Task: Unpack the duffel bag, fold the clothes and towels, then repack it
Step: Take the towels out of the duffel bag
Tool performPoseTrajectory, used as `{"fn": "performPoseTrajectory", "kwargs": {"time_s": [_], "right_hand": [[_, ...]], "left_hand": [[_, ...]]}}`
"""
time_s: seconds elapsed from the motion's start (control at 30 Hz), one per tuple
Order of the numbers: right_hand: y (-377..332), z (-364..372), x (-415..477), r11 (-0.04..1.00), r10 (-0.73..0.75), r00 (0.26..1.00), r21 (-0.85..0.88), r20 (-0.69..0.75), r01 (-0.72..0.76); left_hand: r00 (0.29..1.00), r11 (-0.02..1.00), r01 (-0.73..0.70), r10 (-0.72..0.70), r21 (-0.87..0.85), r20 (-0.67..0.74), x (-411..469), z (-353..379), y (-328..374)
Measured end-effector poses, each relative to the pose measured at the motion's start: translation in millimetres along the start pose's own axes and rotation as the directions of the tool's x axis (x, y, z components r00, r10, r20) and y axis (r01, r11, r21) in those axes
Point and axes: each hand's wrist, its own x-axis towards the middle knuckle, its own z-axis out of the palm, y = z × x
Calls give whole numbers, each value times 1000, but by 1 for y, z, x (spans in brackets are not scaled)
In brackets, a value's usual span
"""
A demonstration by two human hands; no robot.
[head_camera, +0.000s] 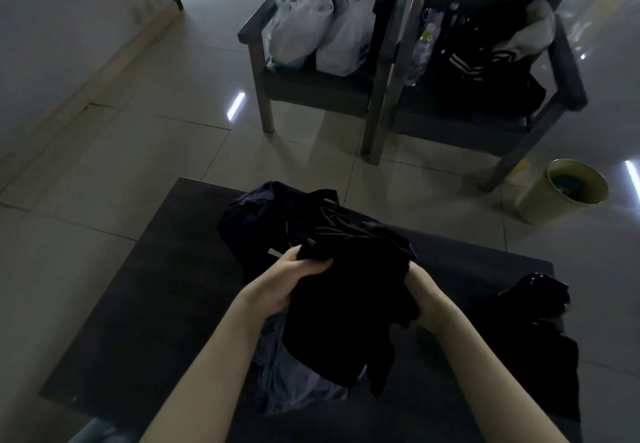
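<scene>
Left grip (pixel 294 280), right grip (pixel 420 300) clutch black garment (pixel 346 304); duffel bag (pixel 256 217) behind.

Two dark armchairs (pixel 311 86) stand on a glossy tiled floor (pixel 138 138).

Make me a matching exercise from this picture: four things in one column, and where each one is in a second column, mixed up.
Things
1. black garment
2. plastic bags
3. striped jacket
4. waste bin

Places
A. standing on the floor
B. on the left chair
C. gripped by the left hand and right hand
D. on the right chair

Pairs: 1-C, 2-B, 3-D, 4-A
</scene>
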Motion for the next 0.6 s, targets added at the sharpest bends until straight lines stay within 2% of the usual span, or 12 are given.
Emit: {"fn": "performPoseTrajectory", "kwargs": {"time_s": [0.1,0.17,0.27,0.37,0.47,0.6], "right_hand": [[-5,9,-12,997,0,1000,76,-21,2],[-7,11,-20,994,-38,999,106,33,34],[-6,1,-26,983,-47,982,185,182,13],[-3,5,-34,994,-76,966,93,246,54],[3,10,-29,969,-211,961,-88,180,229],[6,13,-22,950,-286,957,-122,45,289]], "left_hand": [[991,984,-76,92,162,-98,6,18,-7],[969,959,-134,180,249,-169,10,25,-9],[928,948,-194,260,252,-265,12,28,-7],[903,953,-233,286,194,-320,14,35,-8],[905,954,-237,285,183,-316,19,41,-12],[938,969,-212,238,124,-253,19,37,-17]]}}
